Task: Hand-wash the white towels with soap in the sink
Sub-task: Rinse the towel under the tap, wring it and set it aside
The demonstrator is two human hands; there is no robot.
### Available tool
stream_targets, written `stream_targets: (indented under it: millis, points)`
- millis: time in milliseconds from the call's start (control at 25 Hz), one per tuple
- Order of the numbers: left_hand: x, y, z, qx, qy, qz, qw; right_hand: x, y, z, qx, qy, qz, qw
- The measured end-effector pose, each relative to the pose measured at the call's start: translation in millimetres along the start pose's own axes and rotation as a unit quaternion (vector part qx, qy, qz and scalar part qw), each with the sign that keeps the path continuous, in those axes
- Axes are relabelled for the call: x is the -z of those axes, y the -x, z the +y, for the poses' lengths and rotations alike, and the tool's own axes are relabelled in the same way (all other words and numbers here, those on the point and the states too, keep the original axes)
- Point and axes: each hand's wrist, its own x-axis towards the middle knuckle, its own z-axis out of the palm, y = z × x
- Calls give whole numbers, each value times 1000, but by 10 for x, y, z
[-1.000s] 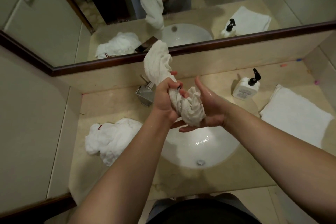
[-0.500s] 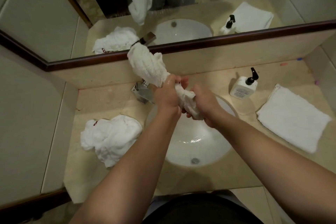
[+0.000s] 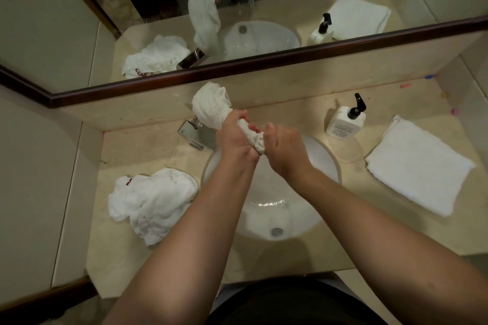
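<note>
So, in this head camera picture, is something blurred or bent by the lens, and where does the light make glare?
Head view: the right hand is a little motion-blurred, the left hand sharper, both gripping the twisted white towel. The wide lens bows the dark brown wooden mirror frame. Glare glints on the wet white oval sink basin.

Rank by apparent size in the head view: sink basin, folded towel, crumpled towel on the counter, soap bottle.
1. Sink basin, though arms cover part of it.
2. Folded towel and crumpled towel: too alike in apparent area to rank.
3. Soap bottle, clearly smallest.
</note>
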Motion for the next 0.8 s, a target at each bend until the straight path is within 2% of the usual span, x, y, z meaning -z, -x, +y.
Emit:
stream_targets:
  millis: [40, 80, 120, 200, 280, 320, 360, 400, 480, 560, 640, 720, 800]
  points:
    - [-24, 4, -12, 5, 4, 0, 1000, 8, -11, 67, 49, 33, 23, 998]
    - [-44, 12, -27, 3, 7, 2, 1000, 21, -24, 96, 54, 35, 24, 998]
    - [-57, 22, -42, -2, 11, 6, 1000, 24, -33, 101, 15, 15, 7, 1000]
    - [-62, 19, -65, -27, 18, 21, 999, 63, -52, 16, -165, -77, -62, 981]
    - [-62, 28, -89, -74, 23, 48, 996, 116, -35, -102, -357, -203, -132, 902]
    - [-67, 46, -100, -102, 24, 62, 993, 107, -32, -153, -423, -254, -141, 858]
    - [-70, 69, -115, -128, 19, 71, 989, 87, -33, -212, -468, -283, -118, 829]
    - [-82, 98, -126, -151, 11, 72, 986, 57, -42, -262, -487, -290, -67, 821]
    - [-117, 154, -144, -183, -5, 60, 981, 14, -62, -312, -465, -253, 43, 848]
    - [-133, 177, -140, -196, -3, 46, 980, 21, -84, -304, -385, -198, 83, 898]
    - [-122, 165, -112, -185, -3, 40, 982, 53, -101, -230, -296, -156, 42, 941]
    - [-62, 96, -99, -148, -8, 50, 988, 89, -127, -173, -238, -129, -13, 963]
    - [18, 11, -90, -85, -17, 49, 995, 106, -156, -131, -196, -114, -33, 973]
